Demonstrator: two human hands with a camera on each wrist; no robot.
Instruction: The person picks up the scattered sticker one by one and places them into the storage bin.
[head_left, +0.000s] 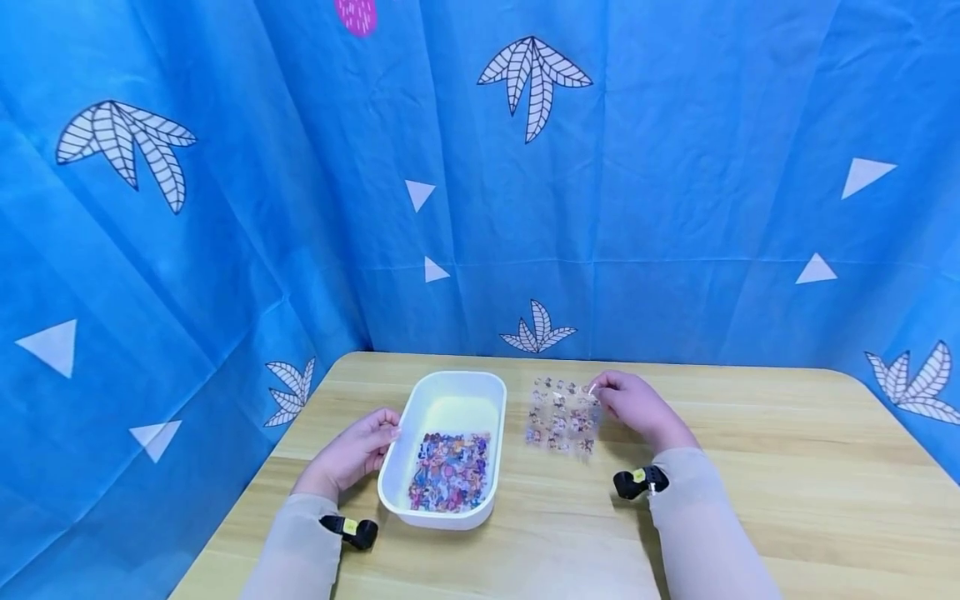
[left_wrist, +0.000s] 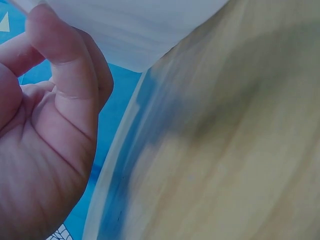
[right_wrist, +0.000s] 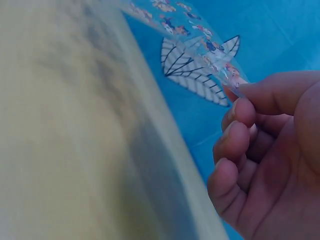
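Note:
My left hand [head_left: 358, 450] grips the left rim of a white plastic tub [head_left: 442, 522], thumb on the rim and fingers curled at its outer side. In the left wrist view the tub's white wall [left_wrist: 135, 35] is above the curled fingers. Inside the tub lies a flat, densely printed piece with many small colourful figures [head_left: 450, 475]. To the tub's right, my right hand [head_left: 637, 407] pinches the upper right corner of a clear sticker sheet [head_left: 558, 417] with small printed figures. The right wrist view has thumb and forefinger on the sheet's corner [right_wrist: 232, 75], the other fingers curled below.
Both hands are over a light wooden table [head_left: 787, 467]. Behind and to the left hangs a blue curtain [head_left: 675, 167] with white leaf and triangle prints. A black wrist camera [head_left: 348, 530] is strapped to the left wrist, another black camera [head_left: 640, 481] to the right.

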